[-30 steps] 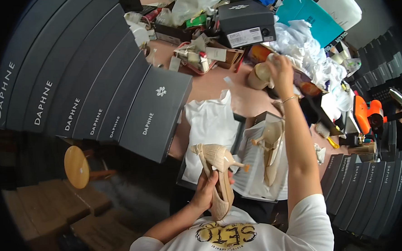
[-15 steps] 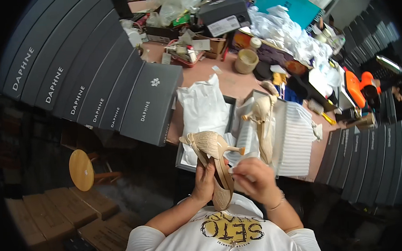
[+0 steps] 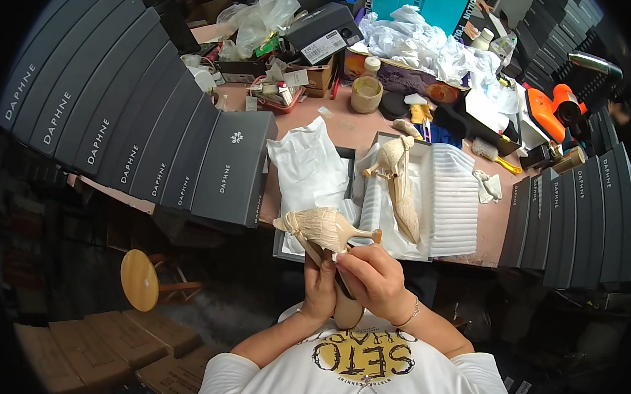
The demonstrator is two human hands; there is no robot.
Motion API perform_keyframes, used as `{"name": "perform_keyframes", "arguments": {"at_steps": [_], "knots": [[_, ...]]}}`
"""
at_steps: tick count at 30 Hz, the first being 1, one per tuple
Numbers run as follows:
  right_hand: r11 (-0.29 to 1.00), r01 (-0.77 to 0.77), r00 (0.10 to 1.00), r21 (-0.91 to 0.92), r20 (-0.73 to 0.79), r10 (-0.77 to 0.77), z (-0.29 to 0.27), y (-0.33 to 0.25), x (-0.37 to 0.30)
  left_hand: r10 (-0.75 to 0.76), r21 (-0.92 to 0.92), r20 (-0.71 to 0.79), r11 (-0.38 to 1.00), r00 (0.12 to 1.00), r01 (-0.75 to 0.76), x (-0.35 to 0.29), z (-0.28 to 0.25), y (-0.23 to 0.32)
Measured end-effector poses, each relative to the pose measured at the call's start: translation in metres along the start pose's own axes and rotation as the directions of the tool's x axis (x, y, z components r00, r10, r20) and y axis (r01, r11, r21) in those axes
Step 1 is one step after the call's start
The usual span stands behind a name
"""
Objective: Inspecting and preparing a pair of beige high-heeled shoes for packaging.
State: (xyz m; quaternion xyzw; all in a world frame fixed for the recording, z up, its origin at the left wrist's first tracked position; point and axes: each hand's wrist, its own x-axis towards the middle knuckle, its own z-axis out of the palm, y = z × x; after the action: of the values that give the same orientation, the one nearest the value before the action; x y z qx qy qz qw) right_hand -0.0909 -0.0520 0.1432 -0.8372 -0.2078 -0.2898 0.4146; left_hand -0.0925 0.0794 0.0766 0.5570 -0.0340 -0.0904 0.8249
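A beige high-heeled shoe (image 3: 323, 227) with a pleated back and thin straps is gripped in my left hand (image 3: 319, 292), its heel pointing right and its toe toward my chest. My right hand (image 3: 378, 279) pinches a small white wad (image 3: 338, 256) against the shoe, just below the heel. Part of the sole is hidden behind my fingers. The matching shoe (image 3: 404, 205) lies on white paper in an open grey shoebox (image 3: 382, 138) beyond my hands. White tissue paper (image 3: 306, 162) spreads over the left part of the boxes.
Stacked dark shoeboxes (image 3: 239, 165) stand at left, with more boxes (image 3: 581, 219) at right. On the pink table (image 3: 340, 131) are a jar (image 3: 366, 94), a yellow-handled brush (image 3: 495, 157), an orange heat tool (image 3: 550, 113) and crumpled paper (image 3: 422, 45). A round stool (image 3: 140, 280) stands at lower left.
My right hand has moved left and brought the white wad onto the shoe near its heel. The shoe has shifted slightly left, and the whole view has turned a little.
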Motion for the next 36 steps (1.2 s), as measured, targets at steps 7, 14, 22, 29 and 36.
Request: {"name": "perform_keyframes", "arguments": {"at_steps": [7, 14, 22, 29, 36], "knots": [[0.998, -0.057, 0.995, 0.026, 0.087, 0.055, 0.001, -0.008, -0.007, -0.006, -0.026, -0.018, 1.0, 1.0, 0.005, -0.007, 0.004, 0.006], [0.999, -0.03, 0.998, 0.021, 0.05, 0.029, 0.002, -0.008, -0.003, 0.044, -0.006, -0.032, 0.999, 0.999, -0.044, -0.005, 0.003, 0.004], [0.999, -0.045, 0.99, -0.004, 0.132, 0.045, 0.001, -0.011, -0.008, -0.045, -0.023, -0.049, 0.999, 0.998, 0.044, -0.007, 0.001, 0.012], [0.999, -0.044, 0.993, 0.02, 0.111, 0.042, 0.006, -0.008, -0.003, 0.005, -0.034, -0.107, 0.999, 0.994, -0.009, -0.009, 0.002, 0.005], [0.999, -0.029, 0.994, 0.027, 0.102, 0.026, 0.006, -0.006, 0.004, -0.004, -0.007, -0.073, 1.0, 0.997, 0.003, -0.009, 0.003, 0.008]]}}
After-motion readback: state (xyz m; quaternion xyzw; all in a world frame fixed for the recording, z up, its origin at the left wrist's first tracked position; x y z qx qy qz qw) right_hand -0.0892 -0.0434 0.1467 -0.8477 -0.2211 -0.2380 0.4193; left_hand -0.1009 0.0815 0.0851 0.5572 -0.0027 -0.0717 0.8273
